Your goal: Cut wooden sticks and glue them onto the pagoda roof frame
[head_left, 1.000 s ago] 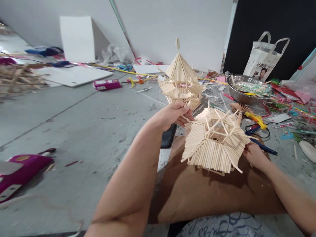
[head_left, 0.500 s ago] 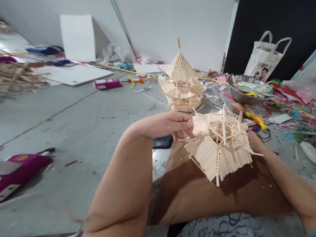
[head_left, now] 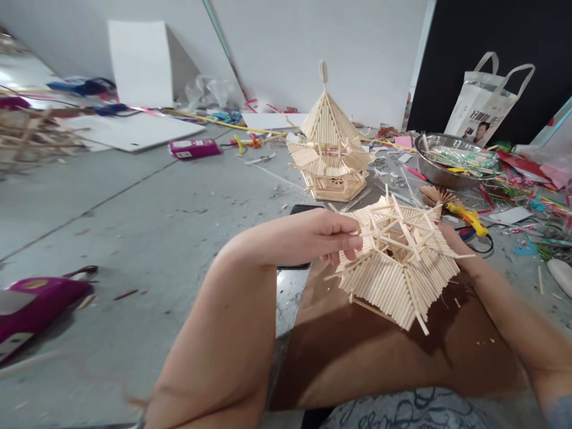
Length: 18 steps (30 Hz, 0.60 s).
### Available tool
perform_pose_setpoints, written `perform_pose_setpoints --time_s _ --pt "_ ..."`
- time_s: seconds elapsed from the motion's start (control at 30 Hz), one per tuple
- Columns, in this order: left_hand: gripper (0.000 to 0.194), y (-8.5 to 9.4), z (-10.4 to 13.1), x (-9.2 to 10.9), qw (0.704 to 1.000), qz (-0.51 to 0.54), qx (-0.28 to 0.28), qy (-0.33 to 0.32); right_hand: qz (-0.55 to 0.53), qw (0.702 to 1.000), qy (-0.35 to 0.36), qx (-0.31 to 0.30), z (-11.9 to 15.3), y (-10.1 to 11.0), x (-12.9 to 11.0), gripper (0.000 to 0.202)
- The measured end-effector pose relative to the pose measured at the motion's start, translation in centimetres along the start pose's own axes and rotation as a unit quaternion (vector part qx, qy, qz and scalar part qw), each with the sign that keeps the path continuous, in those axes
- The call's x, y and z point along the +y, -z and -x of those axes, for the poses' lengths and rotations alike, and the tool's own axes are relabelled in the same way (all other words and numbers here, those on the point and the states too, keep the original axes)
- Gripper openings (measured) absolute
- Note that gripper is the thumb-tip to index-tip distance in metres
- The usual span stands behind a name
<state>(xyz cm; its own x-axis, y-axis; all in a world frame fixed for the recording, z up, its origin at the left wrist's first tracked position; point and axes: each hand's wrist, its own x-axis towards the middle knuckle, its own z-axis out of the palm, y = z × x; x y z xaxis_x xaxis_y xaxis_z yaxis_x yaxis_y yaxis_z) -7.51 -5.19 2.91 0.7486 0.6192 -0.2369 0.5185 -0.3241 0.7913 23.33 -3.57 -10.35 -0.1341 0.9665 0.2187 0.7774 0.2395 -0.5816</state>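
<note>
Both of my hands hold a wooden stick roof (head_left: 397, 268), a hexagonal piece of pale sticks turned underside up, over a brown board (head_left: 357, 351). My left hand (head_left: 326, 235) pinches its left edge with thumb and fingers. On the roof's right side my right hand (head_left: 456, 244) grips it, mostly hidden behind the sticks. Just beyond stands a finished stick pagoda (head_left: 330, 149) on the grey floor.
A black phone (head_left: 298, 210) lies under my left wrist. A yellow glue gun (head_left: 465, 215), a steel bowl of sticks (head_left: 453, 159), a white bag (head_left: 487, 101) and craft scraps crowd the right. Magenta boxes (head_left: 31, 304) (head_left: 194, 148) lie left; white boards lean on the wall.
The stick roof has been turned in my hands and raised slightly, tilting a different side toward me. My left hand shifted right along its edge.
</note>
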Motion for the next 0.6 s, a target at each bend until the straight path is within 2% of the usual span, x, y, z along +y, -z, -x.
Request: perform_pose_setpoints --time_s 0.07,0.17,0.27,0.33,0.43,0.47,0.53,0.6 --pt "0.027 0.0 0.1 0.2 0.999 -0.021 0.034 -0.017 0.008 1.0 0.002 -0.008 0.7 0.5 0.0 0.013" --pt "0.03 -0.2 0.3 0.4 0.987 -0.058 0.132 -0.064 0.012 1.0 -0.001 -0.004 2.2 1.8 0.1 0.022" --pt "0.033 -0.8 0.4 0.8 0.967 -0.083 0.218 -0.101 0.023 0.998 -0.047 0.047 3.8 3.9 0.1 0.027" --pt "0.034 -1.4 0.5 1.2 0.962 -0.083 0.244 -0.094 0.011 0.992 -0.083 0.099 4.6 5.7 -0.8 0.024" --pt "0.035 -2.3 0.6 1.9 0.963 -0.06 0.256 -0.064 -0.115 0.977 -0.061 0.17 5.3 7.9 -4.0 0.021" --pt "0.037 -2.6 0.6 2.1 0.964 -0.053 0.255 -0.057 -0.17 0.971 -0.037 0.165 5.3 8.3 -5.6 0.019" --pt "0.043 -3.1 0.6 2.4 0.966 -0.05 0.246 -0.055 -0.234 0.964 0.018 0.127 4.9 8.6 -8.9 0.018" --pt "0.043 -3.4 0.4 2.6 0.97 -0.053 0.227 -0.067 -0.251 0.966 0.044 0.037 4.1 8.3 -12.1 0.022"
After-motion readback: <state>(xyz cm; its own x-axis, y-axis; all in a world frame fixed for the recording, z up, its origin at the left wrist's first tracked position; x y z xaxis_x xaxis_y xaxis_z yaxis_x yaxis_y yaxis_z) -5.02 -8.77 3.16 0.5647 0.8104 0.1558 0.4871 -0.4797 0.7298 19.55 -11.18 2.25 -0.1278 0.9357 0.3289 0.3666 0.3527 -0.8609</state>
